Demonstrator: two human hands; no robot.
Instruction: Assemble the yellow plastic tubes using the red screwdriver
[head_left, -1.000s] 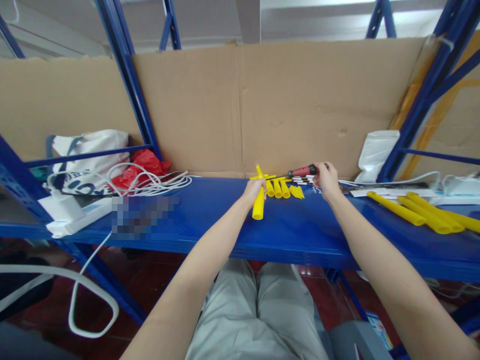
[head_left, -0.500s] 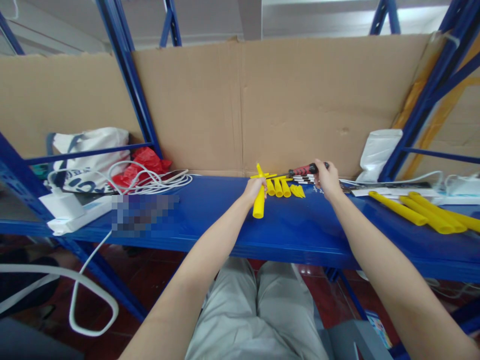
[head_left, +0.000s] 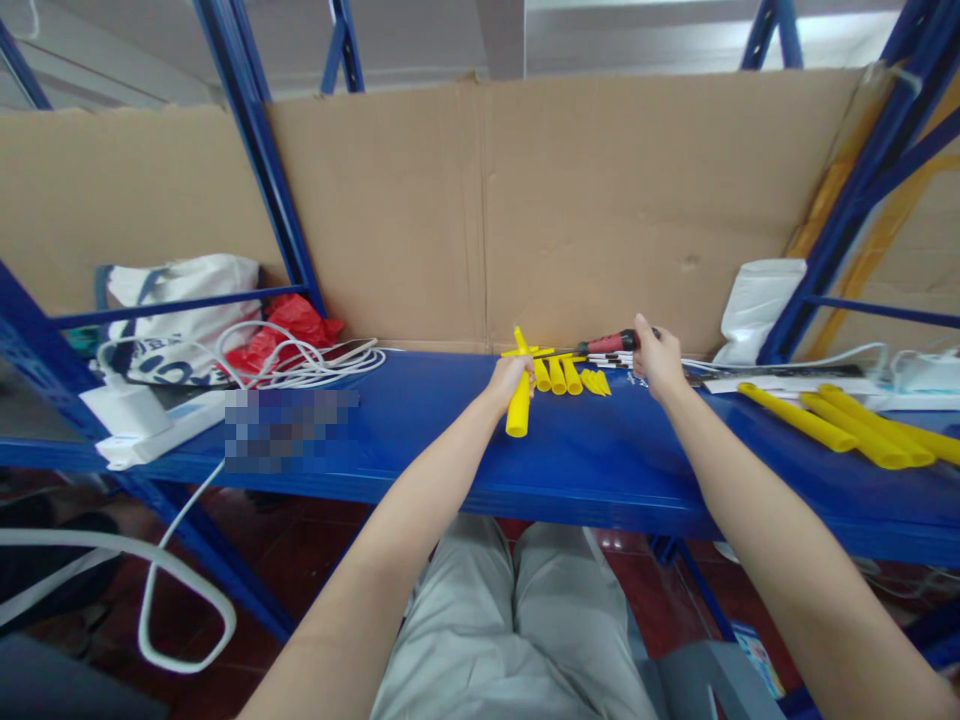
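Observation:
My left hand (head_left: 512, 382) is closed around a yellow plastic tube (head_left: 517, 415), whose open end faces me; a narrower yellow tip sticks out beyond the fingers. My right hand (head_left: 657, 358) grips the red and black handle of a screwdriver (head_left: 606, 343). Its thin shaft points left and reaches the yellow piece near my left hand; the exact contact is too small to tell. Several short yellow tubes (head_left: 556, 376) stand in a row just right of my left hand. Beside them lie small pointed yellow pieces (head_left: 596, 383).
Longer yellow tubes (head_left: 855, 425) lie on the blue shelf (head_left: 435, 430) at the right. White cables (head_left: 322, 365), a red plastic bag (head_left: 289, 330), a cloth bag (head_left: 187, 310) and a power strip (head_left: 161, 430) occupy the left. Cardboard (head_left: 600, 200) stands behind.
My right hand's fingers have shifted slightly on the screwdriver handle, which appears turned. The left hand and the yellow tube have hardly moved.

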